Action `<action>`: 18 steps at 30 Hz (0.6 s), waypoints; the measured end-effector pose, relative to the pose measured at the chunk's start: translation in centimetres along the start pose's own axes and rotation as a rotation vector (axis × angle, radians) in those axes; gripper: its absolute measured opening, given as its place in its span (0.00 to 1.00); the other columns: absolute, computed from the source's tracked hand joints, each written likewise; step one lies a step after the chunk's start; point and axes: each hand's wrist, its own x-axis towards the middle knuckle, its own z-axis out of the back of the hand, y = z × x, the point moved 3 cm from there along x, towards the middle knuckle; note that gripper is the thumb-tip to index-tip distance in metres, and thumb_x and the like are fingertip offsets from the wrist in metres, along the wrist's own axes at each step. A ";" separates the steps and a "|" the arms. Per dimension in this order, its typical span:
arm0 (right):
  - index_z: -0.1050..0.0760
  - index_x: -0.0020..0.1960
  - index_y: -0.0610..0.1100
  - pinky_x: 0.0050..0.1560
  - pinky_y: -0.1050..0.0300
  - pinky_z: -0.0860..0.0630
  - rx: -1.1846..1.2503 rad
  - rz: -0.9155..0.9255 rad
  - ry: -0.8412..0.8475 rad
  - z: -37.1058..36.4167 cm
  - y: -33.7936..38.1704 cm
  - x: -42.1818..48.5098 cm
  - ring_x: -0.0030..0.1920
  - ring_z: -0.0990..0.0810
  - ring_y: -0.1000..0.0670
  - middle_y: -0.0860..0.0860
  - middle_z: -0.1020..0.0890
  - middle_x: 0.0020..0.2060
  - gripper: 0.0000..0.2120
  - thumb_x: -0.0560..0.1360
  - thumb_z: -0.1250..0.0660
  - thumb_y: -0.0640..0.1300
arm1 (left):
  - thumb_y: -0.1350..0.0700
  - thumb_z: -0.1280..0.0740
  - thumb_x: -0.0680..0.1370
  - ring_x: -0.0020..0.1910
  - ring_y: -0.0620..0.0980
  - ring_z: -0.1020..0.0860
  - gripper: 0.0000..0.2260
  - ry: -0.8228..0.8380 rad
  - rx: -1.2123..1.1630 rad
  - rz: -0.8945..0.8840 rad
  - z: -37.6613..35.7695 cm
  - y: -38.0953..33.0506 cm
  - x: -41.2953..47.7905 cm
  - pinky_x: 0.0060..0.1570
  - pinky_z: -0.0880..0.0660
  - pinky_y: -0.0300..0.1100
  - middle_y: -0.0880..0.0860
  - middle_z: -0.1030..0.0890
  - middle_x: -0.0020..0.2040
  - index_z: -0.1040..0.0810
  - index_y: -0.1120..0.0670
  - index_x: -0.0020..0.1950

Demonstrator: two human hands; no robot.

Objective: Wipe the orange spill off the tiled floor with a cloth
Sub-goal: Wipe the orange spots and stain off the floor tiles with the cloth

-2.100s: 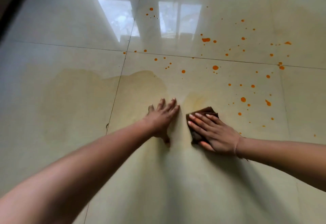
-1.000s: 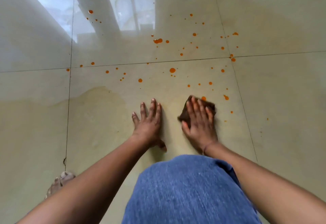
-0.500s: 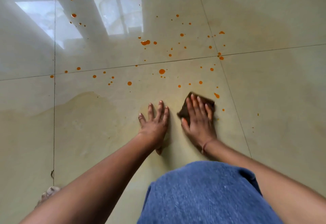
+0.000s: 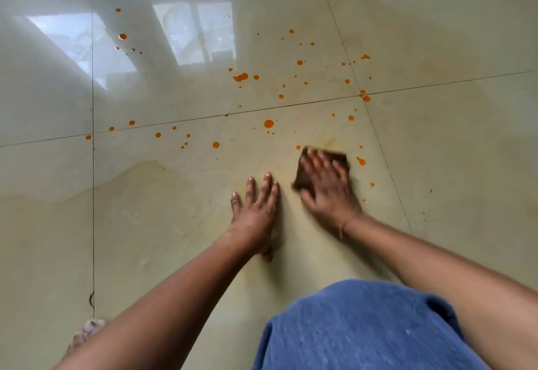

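On the near tile, the dark cloth [image 4: 320, 167] has slid forward from half a second ago, leaving a faint orange smear [image 4: 326, 144] where droplets sat, with the right hand [image 4: 326, 189] pressed flat and open-fingered on top, blurred with motion. Beside it, the left hand [image 4: 256, 209] stays splayed open on the floor [image 4: 451, 151] as a brace. Most orange drops [image 4: 269, 123] beyond remain, so I judge the wiping far from finished.

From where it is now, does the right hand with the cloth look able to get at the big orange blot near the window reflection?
Probably yes, with a stretch. The right hand presses the cloth flat; bare floor and scattered drops lie between it and the blot. Nothing blocks the way.
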 end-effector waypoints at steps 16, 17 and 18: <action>0.43 0.77 0.43 0.73 0.46 0.51 0.011 -0.175 -0.047 -0.6 -0.5 -3.4 0.76 0.45 0.46 0.45 0.42 0.76 0.35 0.72 0.45 0.56 | 0.44 0.21 0.62 0.73 0.61 0.71 0.64 -0.009 -0.061 0.007 0.2 -0.3 0.4 0.71 0.59 0.66 0.53 0.74 0.74 0.69 0.55 0.76; 0.42 0.77 0.44 0.72 0.45 0.48 -0.006 -0.082 -0.012 -1.3 -0.3 -6.7 0.76 0.43 0.46 0.45 0.41 0.76 0.36 0.72 0.44 0.56 | 0.41 0.22 0.61 0.73 0.61 0.70 0.64 -0.031 -0.104 0.019 0.1 -0.4 0.4 0.70 0.60 0.65 0.53 0.73 0.75 0.68 0.55 0.76; 0.41 0.76 0.44 0.72 0.45 0.47 -0.019 -0.048 -0.006 -1.2 -1.2 -8.1 0.75 0.42 0.46 0.45 0.40 0.76 0.36 0.71 0.44 0.57 | 0.37 0.23 0.60 0.73 0.61 0.70 0.64 -0.067 -0.132 0.032 0.1 -0.8 0.4 0.71 0.60 0.65 0.53 0.72 0.75 0.67 0.55 0.76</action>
